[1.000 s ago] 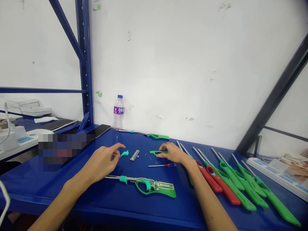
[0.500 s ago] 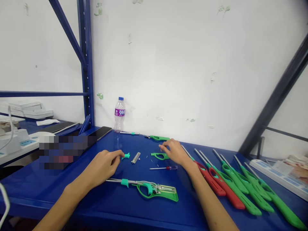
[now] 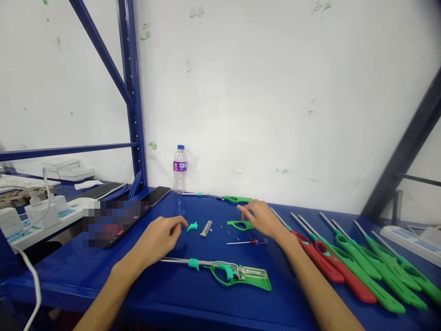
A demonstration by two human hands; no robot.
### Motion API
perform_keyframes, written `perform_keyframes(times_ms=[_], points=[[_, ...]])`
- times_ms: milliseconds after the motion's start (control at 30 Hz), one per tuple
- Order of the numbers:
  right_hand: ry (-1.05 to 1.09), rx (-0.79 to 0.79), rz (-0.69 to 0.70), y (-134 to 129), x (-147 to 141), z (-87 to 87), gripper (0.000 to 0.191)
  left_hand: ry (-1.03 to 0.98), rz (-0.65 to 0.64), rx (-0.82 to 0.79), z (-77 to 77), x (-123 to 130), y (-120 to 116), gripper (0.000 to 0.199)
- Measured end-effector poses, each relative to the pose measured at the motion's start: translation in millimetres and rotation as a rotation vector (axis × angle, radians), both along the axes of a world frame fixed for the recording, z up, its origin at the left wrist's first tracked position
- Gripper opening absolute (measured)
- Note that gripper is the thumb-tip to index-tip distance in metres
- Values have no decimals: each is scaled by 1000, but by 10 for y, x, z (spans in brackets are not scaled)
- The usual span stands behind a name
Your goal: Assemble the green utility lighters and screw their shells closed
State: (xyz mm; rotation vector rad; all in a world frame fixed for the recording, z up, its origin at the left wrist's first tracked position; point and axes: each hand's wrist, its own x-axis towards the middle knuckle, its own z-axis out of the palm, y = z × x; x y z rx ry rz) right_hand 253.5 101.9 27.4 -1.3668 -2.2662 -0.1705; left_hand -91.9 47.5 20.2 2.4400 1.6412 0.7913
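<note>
Fingers first: the left hand (image 3: 160, 236) is loosely curled, index bent forward and a little apart from the thumb, gripping nothing visible, its fingertip just beside the teal trigger piece (image 3: 192, 226); whether they touch, I cannot tell. Over on the right, the right hand (image 3: 262, 218) is half open, nothing seen in it, hovering by the green handle shell (image 3: 241, 225) and hiding its right end. Between them lies the clear tank (image 3: 206, 228), tilted, with tiny metal pins (image 3: 238, 238) to its right and the screwdriver (image 3: 257, 242) just nearer. Nearer still, there's the opened lighter (image 3: 253, 280), its insides showing. At the far side, another lighter (image 3: 237, 199) lies beyond the shell, a bottle (image 3: 180, 170) stands by the wall, a phone (image 3: 156, 196) is left of it, and red and green lighters (image 3: 354, 276) spread across the right.
</note>
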Motion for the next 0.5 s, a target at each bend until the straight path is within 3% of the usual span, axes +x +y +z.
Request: perform_keyframes(times_ms=[100, 333, 500], points=[[7, -6, -2, -27, -23, 19, 54, -45, 30, -6, 81, -15, 43, 38], [-46, -75, 37, -11, -28, 5, 19, -83, 24, -18, 110, 0, 106, 38], [-46, -78, 72, 8, -64, -28, 20, -27, 11, -9, 120, 13, 99, 40]])
